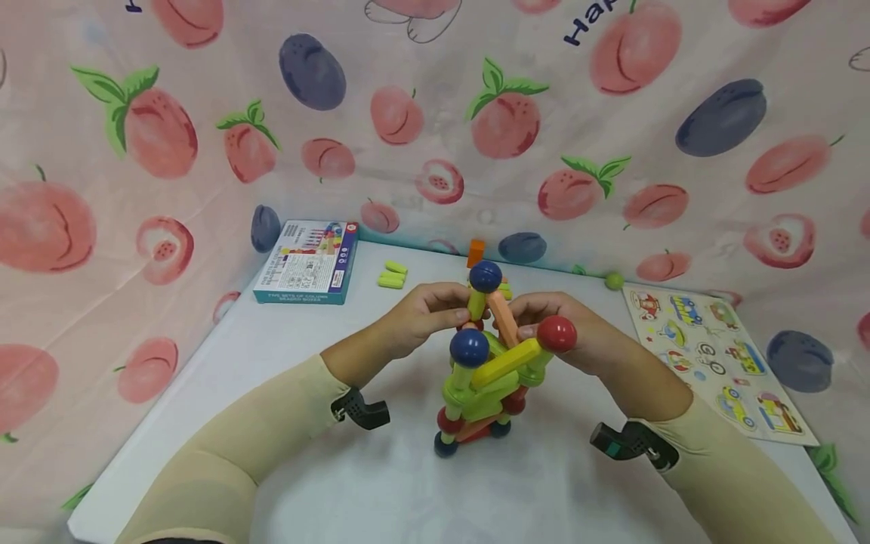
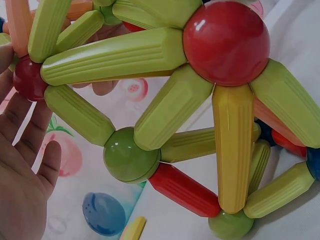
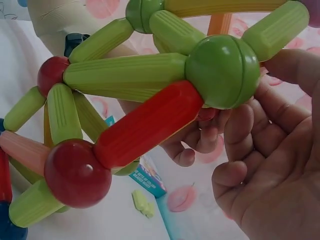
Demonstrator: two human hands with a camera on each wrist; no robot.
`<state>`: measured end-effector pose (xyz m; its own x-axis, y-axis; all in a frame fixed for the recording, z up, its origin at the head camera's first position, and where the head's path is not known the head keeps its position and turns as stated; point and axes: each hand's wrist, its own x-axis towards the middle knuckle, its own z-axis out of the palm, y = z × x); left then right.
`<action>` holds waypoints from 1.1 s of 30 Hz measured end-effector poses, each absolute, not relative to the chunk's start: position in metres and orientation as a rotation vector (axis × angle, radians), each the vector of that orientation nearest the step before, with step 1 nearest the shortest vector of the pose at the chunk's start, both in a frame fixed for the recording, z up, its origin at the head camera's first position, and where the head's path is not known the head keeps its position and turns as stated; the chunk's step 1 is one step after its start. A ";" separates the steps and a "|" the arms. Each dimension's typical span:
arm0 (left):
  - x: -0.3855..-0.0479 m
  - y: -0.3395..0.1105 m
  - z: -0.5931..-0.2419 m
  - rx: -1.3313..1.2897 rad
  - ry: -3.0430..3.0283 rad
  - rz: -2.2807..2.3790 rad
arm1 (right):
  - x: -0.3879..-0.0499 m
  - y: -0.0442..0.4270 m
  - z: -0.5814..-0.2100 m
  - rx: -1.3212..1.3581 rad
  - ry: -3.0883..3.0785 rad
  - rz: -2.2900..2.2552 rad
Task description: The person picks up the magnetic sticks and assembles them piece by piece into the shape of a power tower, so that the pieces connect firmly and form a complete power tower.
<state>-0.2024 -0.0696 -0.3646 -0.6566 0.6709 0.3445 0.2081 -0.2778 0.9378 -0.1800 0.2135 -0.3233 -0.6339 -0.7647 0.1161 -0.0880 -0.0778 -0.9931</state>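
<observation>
A stick-and-ball building toy model stands on the table between my two hands. Its ribbed sticks are green, yellow, red and orange, joined by coloured balls. My left hand pinches the model's far side, by a yellow stick beneath the top blue ball. In the left wrist view its fingers reach a dark red ball. My right hand holds the far right part, near an orange stick; in the right wrist view its fingertips meet a green ball. Some fingers are hidden behind the model.
A toy box lies at the back left, with several loose green sticks beside it. An orange piece is behind the model. On the right are a green ball and a picture board. A fruit-print curtain hangs behind.
</observation>
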 end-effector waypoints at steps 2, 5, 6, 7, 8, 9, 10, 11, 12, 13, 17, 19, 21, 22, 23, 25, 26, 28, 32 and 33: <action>-0.203 -0.069 -0.365 1.085 1.638 2.007 | -0.180 0.214 -0.323 -0.913 1.694 -1.755; -0.204 -0.069 -0.366 1.096 1.643 2.007 | -0.180 0.214 -0.327 -0.913 1.695 -1.786; -0.204 -0.069 -0.366 1.098 1.650 2.005 | -0.178 0.214 -0.330 -0.909 1.708 -1.822; -0.204 -0.070 -0.366 1.102 1.658 2.001 | -0.175 0.213 -0.334 -0.889 1.730 -1.879; -0.204 -0.070 -0.366 1.106 1.670 1.990 | -0.171 0.213 -0.338 -0.857 1.758 -1.954; -0.204 -0.071 -0.366 1.114 1.685 1.973 | -0.164 0.213 -0.345 -0.846 1.792 -2.037; -0.204 -0.071 -0.366 1.127 1.696 1.954 | -0.156 0.212 -0.353 -0.842 1.830 -2.132; -0.204 -0.072 -0.368 1.144 1.701 1.933 | -0.146 0.212 -0.363 -0.842 1.875 -2.224; -0.204 -0.073 -0.368 1.159 1.701 1.913 | -0.135 0.211 -0.372 -0.852 1.950 -2.285; -0.204 -0.073 -0.369 1.177 1.697 1.894 | -0.125 0.210 -0.381 -0.879 2.020 -2.322; -0.206 -0.076 -0.372 1.230 1.662 1.844 | -0.093 0.205 -0.407 -0.958 2.297 -2.286; -0.205 -0.077 -0.373 1.231 1.652 1.832 | -0.085 0.202 -0.409 -0.901 2.388 -2.247; -0.204 -0.077 -0.374 1.227 1.641 1.827 | -0.081 0.199 -0.408 -0.792 2.439 -2.234; -0.203 -0.078 -0.374 1.228 1.638 1.828 | -0.080 0.198 -0.406 -0.745 2.455 -2.233; -0.203 -0.078 -0.374 1.229 1.640 1.831 | -0.080 0.197 -0.403 -0.717 2.452 -2.238; -0.201 -0.080 -0.374 1.228 1.645 1.848 | -0.083 0.198 -0.400 -0.665 2.428 -2.252; -0.201 -0.080 -0.375 1.227 1.654 1.861 | -0.086 0.199 -0.399 -0.650 2.406 -2.259; -0.199 -0.081 -0.375 1.218 1.683 1.887 | -0.094 0.201 -0.399 -0.630 2.317 -2.305; -0.196 -0.080 -0.377 1.132 1.816 1.941 | -0.120 0.209 -0.399 -0.666 2.094 -2.396; -0.195 -0.079 -0.377 1.096 1.852 1.954 | -0.128 0.210 -0.399 -0.690 2.036 -2.411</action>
<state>-0.1952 -0.0786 -0.3769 -0.6920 0.6305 0.3516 0.3175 -0.1715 0.9326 -0.1283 0.2104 -0.3995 -0.9051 -0.2029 0.3736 -0.3343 -0.2030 -0.9203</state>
